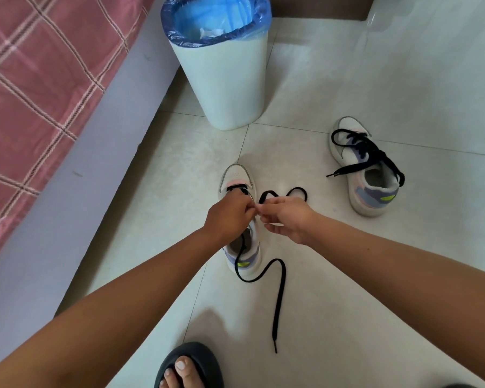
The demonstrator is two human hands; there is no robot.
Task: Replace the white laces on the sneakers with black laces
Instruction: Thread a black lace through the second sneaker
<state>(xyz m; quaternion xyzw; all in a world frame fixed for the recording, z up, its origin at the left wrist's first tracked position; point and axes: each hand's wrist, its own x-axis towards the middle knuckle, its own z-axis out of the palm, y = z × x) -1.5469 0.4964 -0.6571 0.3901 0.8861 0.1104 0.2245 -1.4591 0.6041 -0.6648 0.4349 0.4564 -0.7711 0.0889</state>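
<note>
Step in hand: threading a black lace (277,289) through the eyelets of the near sneaker (239,180), which stands on the tiled floor (347,317) with its toe pointing away
Left hand: the left hand (230,217) lies over the sneaker's throat, fingers curled, pinching the lace at about the middle eyelets
Right hand: the right hand (287,217) meets it from the right, thumb and fingertips pinched on the same lace; the exact eyelet is hidden under the fingers
Lace, far part: one bar crosses the lowest eyelets near the toe, and a slack loop lies on the floor just beyond the right hand
Lace, near part: the other length leaves the shoe's opening, curves round the heel and trails toward the viewer, its tip free on the floor
Second sneaker: the far sneaker (367,166) sits well apart to the right, already carrying a black lace through its eyelets, ends loose and untied
White laces: none visible on either shoe; where they lie cannot be told
Progress: judged about three quarters along, with one shoe relaced and the near one started at the bottom rows
Left to do: the upper eyelets of the near sneaker, then evening out the ends, perhaps tying both
Surroundings: a white bin (224,74) with a blue liner stands beyond the shoes, a bed with a pink checked cover (39,79) runs along the left, and a foot in a dark slipper (191,365) shows at the bottom edge
</note>
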